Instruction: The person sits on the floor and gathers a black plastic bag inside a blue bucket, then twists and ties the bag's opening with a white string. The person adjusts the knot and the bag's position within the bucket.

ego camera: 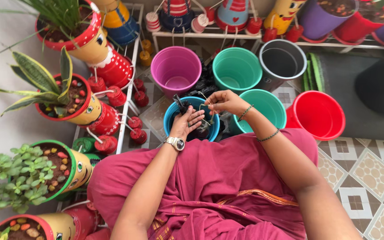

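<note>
- Black plastic bag material (201, 129) sits bunched inside the blue bucket (170, 116), which stands on the tiled floor (370, 173) just ahead of the person's lap.
- Left hand (186, 123): fingers spread and pressed flat on the black bag at the bucket's mouth, a wrist watch (175, 142) behind it. It steadies rather than grips; the palm side is hidden, so whether anything is pinched beneath cannot be told.
- Right hand (222, 101): fingertips drawn narrow, pinching a thin pale string (206, 108) that loops down towards the bag.
- Surroundings: pink bucket (176, 69), two teal buckets (237, 69) (267, 109), grey bucket (282, 60) and red bucket (317, 114) stand close around the blue one. More black bags (206, 80) lie between them.
- Left edge of the floor: painted planters with face designs on a white wire rack (127, 102), holding a striped-leaf plant (36, 84) and a small-leaf succulent (12, 178).
- Judgement on the work in hand: the string looks fine and slack, so short, controlled pulls from the right hand would suit, with the left hand's pressure kept on the bag so it does not lift out of the bucket.
- Risk noted: the string could tangle in the bag folds; keeping the loop clear of the bag would help.
</note>
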